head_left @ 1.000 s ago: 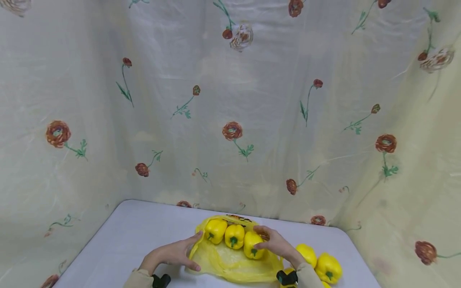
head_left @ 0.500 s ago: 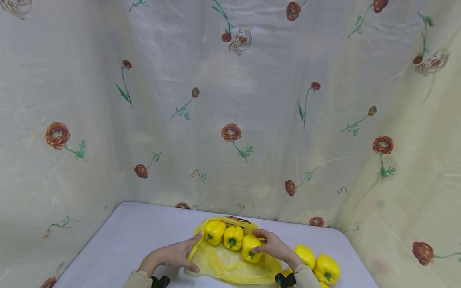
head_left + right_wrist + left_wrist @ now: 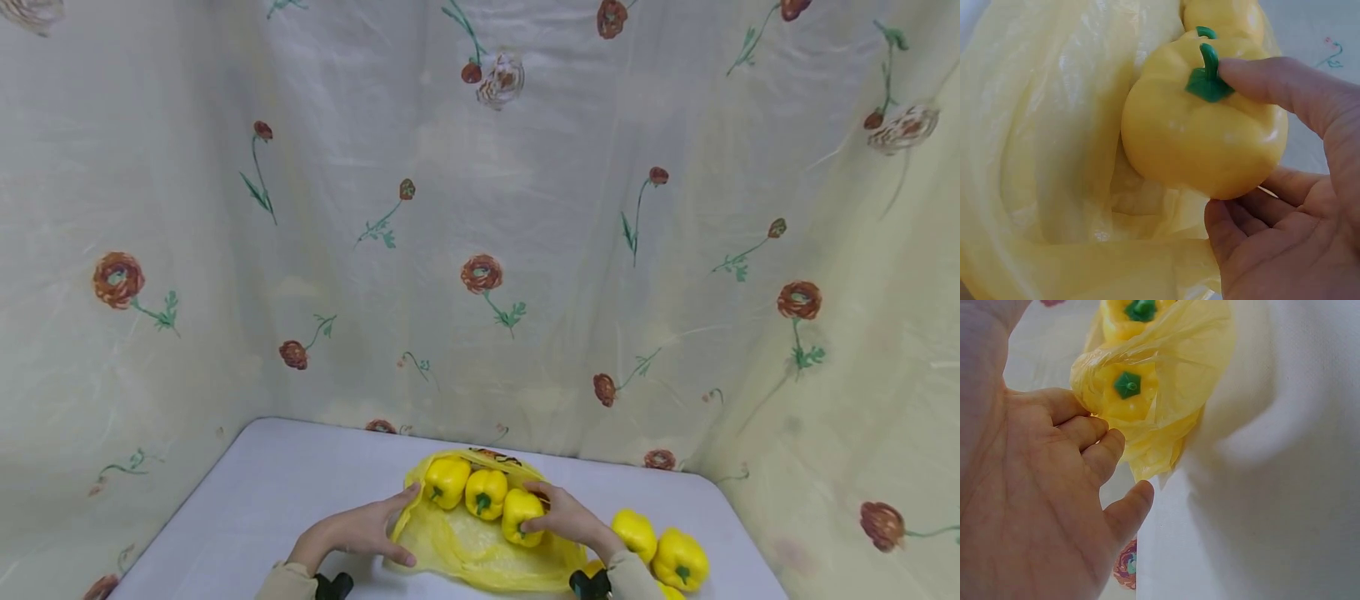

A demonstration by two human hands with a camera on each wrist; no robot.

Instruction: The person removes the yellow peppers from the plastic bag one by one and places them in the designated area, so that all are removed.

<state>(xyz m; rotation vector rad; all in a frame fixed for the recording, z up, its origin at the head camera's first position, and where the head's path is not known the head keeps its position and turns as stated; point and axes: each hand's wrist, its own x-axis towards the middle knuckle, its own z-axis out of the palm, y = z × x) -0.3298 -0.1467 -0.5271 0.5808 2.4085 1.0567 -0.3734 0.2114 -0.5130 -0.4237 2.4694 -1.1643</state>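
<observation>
Three yellow bell peppers with green stems sit in a row in the opening of a yellow plastic bag (image 3: 480, 567) that lies on the table. My right hand (image 3: 566, 515) grips the rightmost bell pepper (image 3: 520, 515); in the right wrist view the thumb lies by its stem (image 3: 1210, 87) and the fingers curl under its side. The middle bell pepper (image 3: 485, 493) and the left bell pepper (image 3: 447, 481) stand beside it. At the bag's left edge my left hand (image 3: 367, 531) is spread, its fingertips (image 3: 1113, 444) touching the plastic and the thumb held apart.
More yellow bell peppers (image 3: 681, 558) lie on the white table (image 3: 315, 467) at the right, outside the bag, partly behind the right forearm. A flower-patterned curtain (image 3: 480, 358) hangs around the table's back and sides. Each wrist wears a black device (image 3: 333, 586).
The right hand's thumb has slid slightly left and down across the rightmost bell pepper, which has shifted a little left. The left hand has stayed at the bag's edge.
</observation>
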